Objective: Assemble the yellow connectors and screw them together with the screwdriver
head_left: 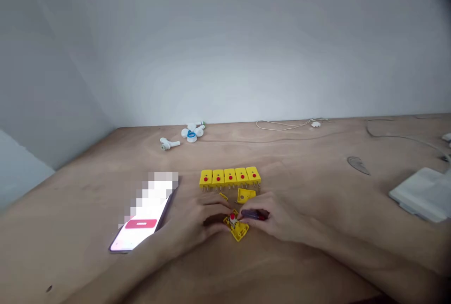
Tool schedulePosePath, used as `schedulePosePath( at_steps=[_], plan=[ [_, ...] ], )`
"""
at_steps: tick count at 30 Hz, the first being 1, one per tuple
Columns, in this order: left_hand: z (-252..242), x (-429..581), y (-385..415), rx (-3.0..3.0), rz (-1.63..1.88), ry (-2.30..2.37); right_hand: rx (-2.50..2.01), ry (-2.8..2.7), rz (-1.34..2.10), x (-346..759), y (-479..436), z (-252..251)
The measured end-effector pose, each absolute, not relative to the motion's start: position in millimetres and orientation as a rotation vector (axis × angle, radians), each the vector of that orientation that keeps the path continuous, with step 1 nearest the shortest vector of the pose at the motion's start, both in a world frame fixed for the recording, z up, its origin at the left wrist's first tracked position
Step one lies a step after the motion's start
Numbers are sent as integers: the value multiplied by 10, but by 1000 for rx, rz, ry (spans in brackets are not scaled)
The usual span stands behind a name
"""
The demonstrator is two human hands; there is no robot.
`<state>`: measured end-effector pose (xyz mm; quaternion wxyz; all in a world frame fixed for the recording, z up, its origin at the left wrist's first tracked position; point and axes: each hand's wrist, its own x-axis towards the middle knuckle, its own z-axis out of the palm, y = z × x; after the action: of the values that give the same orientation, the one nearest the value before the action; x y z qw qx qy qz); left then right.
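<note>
My left hand [210, 217] grips the edge of an opened yellow plug housing [240, 232] lying at the table's near middle. A red button and pale inner parts show inside the housing. My right hand [273, 214] is closed around a small screwdriver [255, 214] with a dark red and black handle; its tip points left at the inner parts, though whether it touches them I cannot tell. Just beyond my fingers lie a loose yellow cover [245, 195] and a narrow yellow strip [223, 196]. Behind these, several closed yellow plugs [230, 178] with red buttons and metal pins stand in a row.
On the left, a phone [141, 219] lies with its screen lit. White plastic fittings [192, 132] and another white fitting [169, 144] sit toward the wall. A thin white cord [278, 128] lies at the back, and a white box [423, 194] is at right.
</note>
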<state>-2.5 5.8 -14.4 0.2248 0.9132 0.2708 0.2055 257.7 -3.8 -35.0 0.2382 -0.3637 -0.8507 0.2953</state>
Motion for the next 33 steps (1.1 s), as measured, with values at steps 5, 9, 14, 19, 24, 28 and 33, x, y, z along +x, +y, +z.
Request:
schedulePosePath(
  at_steps=[5, 9, 14, 19, 24, 28, 33],
  plan=[
    [-149, -14, 49, 2557, 577, 713, -1024, -2346, 825, 2566, -63, -299],
    [-159, -2, 51, 2567, 567, 681, -1028, -2372, 817, 2558, -82, -291],
    [-153, 8, 56, 2551, 561, 669, -1033, -2385, 807, 2564, -92, -292],
    [-128, 10, 50, 2564, 598, 655, -1040, -2401, 834, 2575, -98, -259],
    [-156, 14, 54, 2545, 592, 637, -1048, -2403, 830, 2565, -95, -249],
    [-167, 21, 62, 2557, 602, 636, -1041, -2409, 839, 2560, -100, -259],
    [-159, 20, 71, 2582, 607, 631, -1049, -2382, 876, 2553, -101, -272]
  ],
)
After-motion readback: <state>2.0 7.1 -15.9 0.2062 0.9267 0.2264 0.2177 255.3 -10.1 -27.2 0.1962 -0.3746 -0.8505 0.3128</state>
